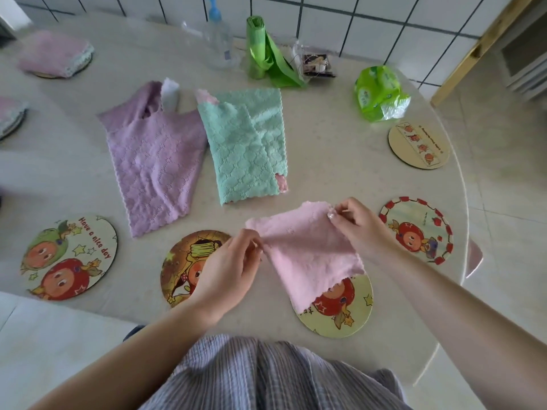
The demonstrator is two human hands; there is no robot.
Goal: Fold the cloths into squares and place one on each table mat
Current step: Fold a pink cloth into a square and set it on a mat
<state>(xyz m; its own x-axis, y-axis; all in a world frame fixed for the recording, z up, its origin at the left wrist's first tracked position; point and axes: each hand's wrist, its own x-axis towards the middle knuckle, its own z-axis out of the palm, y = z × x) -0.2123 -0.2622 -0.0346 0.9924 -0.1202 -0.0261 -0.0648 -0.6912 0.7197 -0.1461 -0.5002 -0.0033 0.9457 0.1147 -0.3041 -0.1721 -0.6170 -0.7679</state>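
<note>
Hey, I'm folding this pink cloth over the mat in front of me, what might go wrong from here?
1. The pink cloth is pinched only at two upper corners by the left hand and right hand; a slipped corner would likely skew the fold.
2. It hangs partly over the yellow mat, so it may land off-centre.
3. The teal cloth lies close beyond and could get dragged.

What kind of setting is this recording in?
Probably a home kitchen or dining corner: a round table against a white tiled wall, cartoon table mats, and a roll of green bags.
</note>
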